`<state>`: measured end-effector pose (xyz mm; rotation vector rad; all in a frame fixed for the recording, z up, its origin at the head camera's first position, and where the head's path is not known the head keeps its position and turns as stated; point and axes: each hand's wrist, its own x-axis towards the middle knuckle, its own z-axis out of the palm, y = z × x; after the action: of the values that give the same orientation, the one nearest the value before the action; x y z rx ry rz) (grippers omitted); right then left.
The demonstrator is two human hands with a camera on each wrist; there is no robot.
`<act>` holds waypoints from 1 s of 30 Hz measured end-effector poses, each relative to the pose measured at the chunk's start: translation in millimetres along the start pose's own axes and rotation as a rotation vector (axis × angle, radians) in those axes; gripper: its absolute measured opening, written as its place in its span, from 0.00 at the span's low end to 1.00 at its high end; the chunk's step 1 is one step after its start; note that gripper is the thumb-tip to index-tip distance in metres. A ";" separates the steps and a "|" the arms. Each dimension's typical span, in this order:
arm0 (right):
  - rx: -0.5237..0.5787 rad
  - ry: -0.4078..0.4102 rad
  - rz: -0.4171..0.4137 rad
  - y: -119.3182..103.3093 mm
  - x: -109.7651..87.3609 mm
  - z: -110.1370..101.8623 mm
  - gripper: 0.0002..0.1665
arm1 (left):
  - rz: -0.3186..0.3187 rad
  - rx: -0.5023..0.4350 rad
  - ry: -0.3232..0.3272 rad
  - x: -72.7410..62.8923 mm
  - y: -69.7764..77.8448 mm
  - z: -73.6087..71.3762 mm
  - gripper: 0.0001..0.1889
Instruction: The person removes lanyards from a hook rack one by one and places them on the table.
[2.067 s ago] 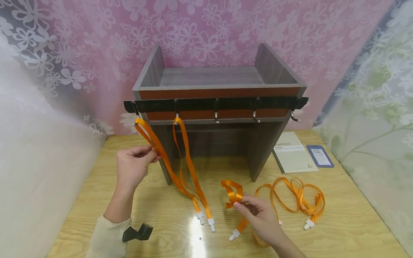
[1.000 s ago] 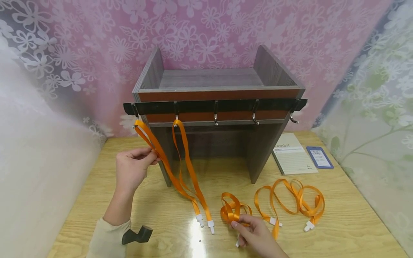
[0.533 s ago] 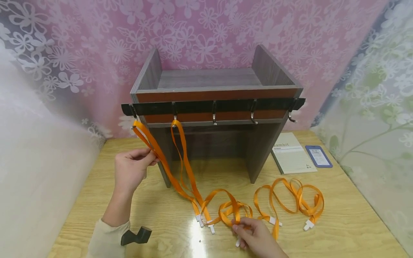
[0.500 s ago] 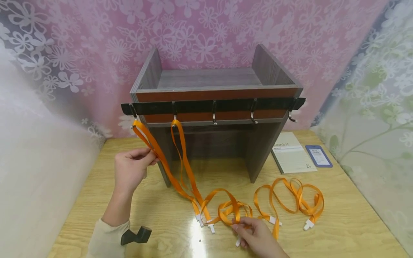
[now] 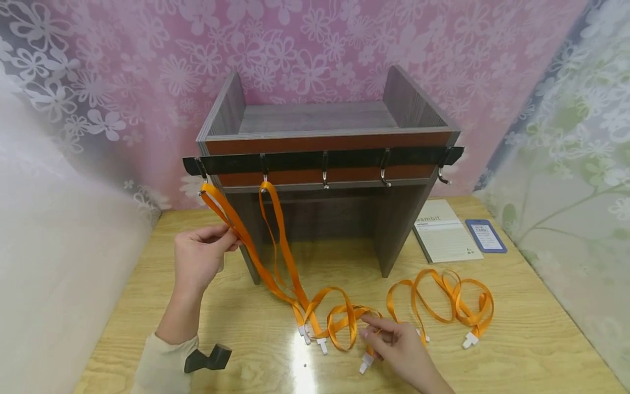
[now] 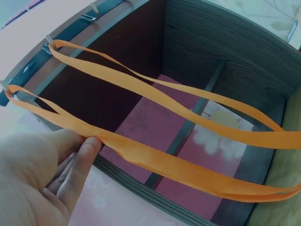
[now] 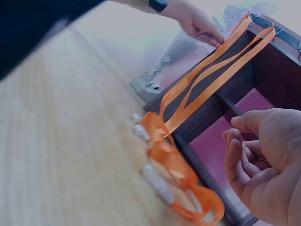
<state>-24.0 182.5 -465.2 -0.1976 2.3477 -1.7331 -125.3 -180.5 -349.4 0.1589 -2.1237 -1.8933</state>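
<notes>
Two orange lanyards hang from the two leftmost hooks of the rack, their white clips reaching the table. My left hand pinches the leftmost lanyard between thumb and fingers a little below its hook. The second hanging lanyard hangs just to its right. Over the table, my right hand has its fingers loosely bent, and nothing shows between them in the right wrist view. Close by its fingertips lies a loosely coiled lanyard, with a white clip below. This coil overlaps the clips of the hanging pair.
A grey wooden shelf stands at the back, with a black hook rail across its front. Another tangled orange lanyard lies on the right. Behind it are a notepad and a blue card holder.
My right hand has lowered the bundled lanyard onto the table, let it go, and shifted slightly up and right. The coil has spread out leftward. My left hand keeps its pinch in place.
</notes>
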 end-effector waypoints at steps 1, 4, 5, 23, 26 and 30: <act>0.004 0.009 -0.008 -2.9 0.9 -0.3 0.24 | -0.003 0.002 0.001 -0.2 0.0 -0.4 0.13; 0.029 0.032 -0.036 -10.4 4.2 -1.1 0.21 | -0.014 0.006 0.003 -0.4 0.2 -1.3 0.13; 0.038 0.033 -0.048 -11.8 5.0 -1.4 0.20 | -0.016 0.006 0.001 -0.5 0.2 -1.6 0.13; 0.054 0.175 -0.355 -45.5 24.9 -19.4 0.17 | -0.013 0.006 -0.007 0.0 -0.9 -1.9 0.13; 0.053 0.204 -0.369 -48.3 29.0 -23.4 0.17 | -0.010 0.018 -0.009 0.3 -1.5 -1.9 0.13; 0.043 0.243 -0.368 -52.8 33.4 -29.6 0.17 | -0.008 0.023 -0.011 0.8 -1.8 -2.1 0.13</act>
<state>-64.9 186.4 -409.6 -0.4630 2.5691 -2.0759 -125.7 -183.0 -350.8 0.1626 -2.1554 -1.8787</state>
